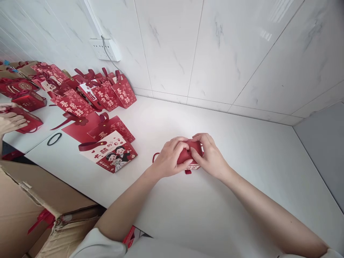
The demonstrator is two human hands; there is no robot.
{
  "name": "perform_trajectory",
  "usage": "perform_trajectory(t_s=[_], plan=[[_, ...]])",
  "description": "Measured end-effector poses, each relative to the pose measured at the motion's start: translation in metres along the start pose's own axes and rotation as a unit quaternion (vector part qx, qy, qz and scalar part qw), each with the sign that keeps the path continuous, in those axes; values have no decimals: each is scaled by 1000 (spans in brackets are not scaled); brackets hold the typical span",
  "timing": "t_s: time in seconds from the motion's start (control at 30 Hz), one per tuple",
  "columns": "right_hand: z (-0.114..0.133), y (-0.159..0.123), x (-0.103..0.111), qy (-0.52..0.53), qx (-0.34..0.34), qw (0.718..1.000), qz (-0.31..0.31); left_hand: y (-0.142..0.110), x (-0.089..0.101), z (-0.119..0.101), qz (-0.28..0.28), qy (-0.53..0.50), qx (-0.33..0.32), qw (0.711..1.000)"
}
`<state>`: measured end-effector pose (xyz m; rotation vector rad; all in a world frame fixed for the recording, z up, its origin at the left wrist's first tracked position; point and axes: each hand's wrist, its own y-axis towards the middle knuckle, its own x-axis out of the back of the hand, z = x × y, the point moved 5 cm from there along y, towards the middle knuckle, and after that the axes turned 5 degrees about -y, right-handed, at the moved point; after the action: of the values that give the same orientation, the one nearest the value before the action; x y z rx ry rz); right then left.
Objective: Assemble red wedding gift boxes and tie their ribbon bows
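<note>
A small red gift box [183, 156] sits on the white table [172, 208] in front of me, between my two hands. From the left, my left hand [170, 157] grips its top, the fingers curled over the red flap. On the other side, my right hand [212, 156] has its thumb pressed on the top and its fingers bent over the far edge. The thumbs and fingertips nearly meet at a small gap in the middle of the top. A bit of red ribbon [188, 172] sticks out at the near side. My hands cover much of the box.
To the left stand a white-and-red box with a cartoon couple [118, 157] and several red boxes with ribbon handles [123, 94]. A black ring [54, 139] lies nearby. Another person's hand [12, 122] holds a red box. An open cardboard carton [53, 190] is at lower left.
</note>
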<state>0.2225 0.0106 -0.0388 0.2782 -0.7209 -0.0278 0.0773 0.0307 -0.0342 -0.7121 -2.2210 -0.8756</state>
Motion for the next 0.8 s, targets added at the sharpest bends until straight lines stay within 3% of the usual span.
perform_trajectory(t_s=[0.2,0.47,0.67,0.8], plan=[[-5,-1,-11,32,-6,998,54,0,0,3,-34,-67,11,997],[-2,0,-13,59,9,996,73,0,-1,6,-10,-55,38,998],[-23,-1,-9,234,-101,964,75,-2,-1,12,41,-79,67,994],[-40,-2,-19,300,-170,933,103,-4,-3,17,64,-90,97,989]])
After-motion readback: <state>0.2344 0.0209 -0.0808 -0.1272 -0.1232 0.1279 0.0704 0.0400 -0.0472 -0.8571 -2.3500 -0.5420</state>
